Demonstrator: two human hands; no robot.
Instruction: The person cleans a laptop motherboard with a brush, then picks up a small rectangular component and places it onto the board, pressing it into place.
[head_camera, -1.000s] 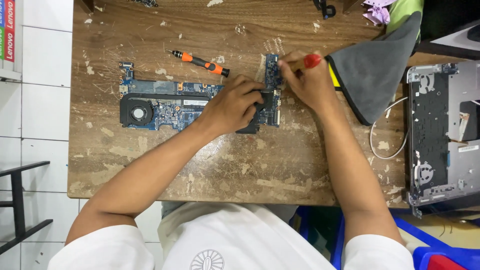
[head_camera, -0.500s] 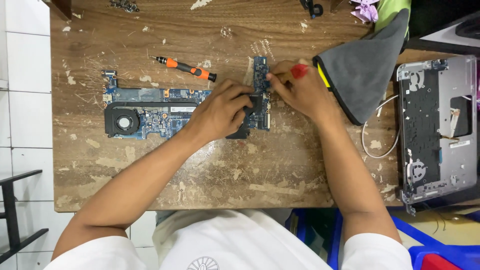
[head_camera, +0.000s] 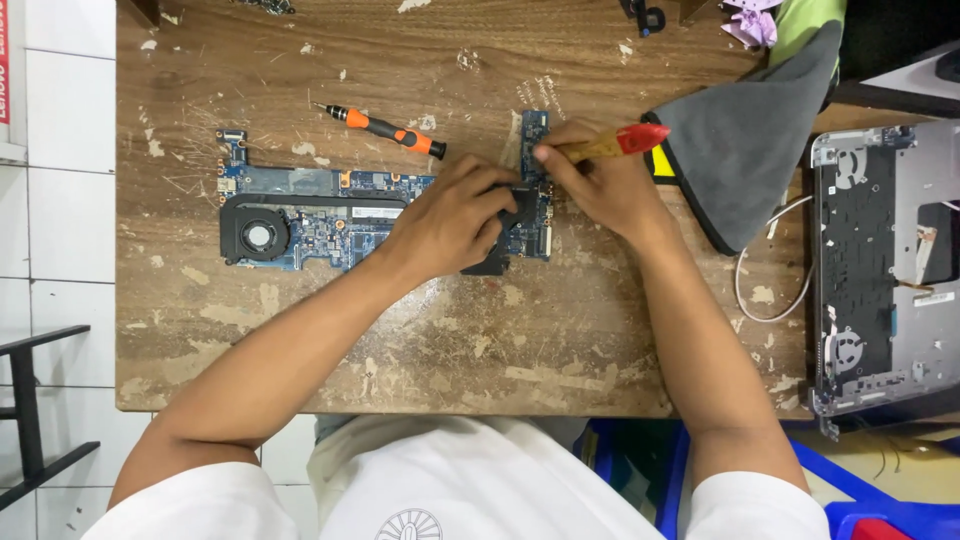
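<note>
On the left of the scarred, paint-flecked wooden table (head_camera: 400, 70), the long blue laptop circuit board (head_camera: 330, 215) lies flat, its round black cooling fan (head_camera: 258, 236) at the left end. It sits in the same spot on the wood as a second ago; only the head camera has swung about. Just above it, a small orange-and-black screwdriver (head_camera: 385, 129) lies untouched, exactly where it was.

The left hand (head_camera: 450, 222) presses down on the board's right portion, fingers curled over a dark part there, pinning it rather than lifting it. It has kept that hold throughout.

The right hand (head_camera: 600, 185) is pinched around a slim tool with a pale wooden shaft and red end (head_camera: 610, 144). What has changed is the tool's angle: the red end now points out to the right, lying flatter, while the working tip stays at the board's narrow upright arm (head_camera: 533, 140). To my eye the work remains on that one corner.

Further right lie a grey folded cloth (head_camera: 750, 140) and an opened silver laptop shell (head_camera: 885, 270).
</note>
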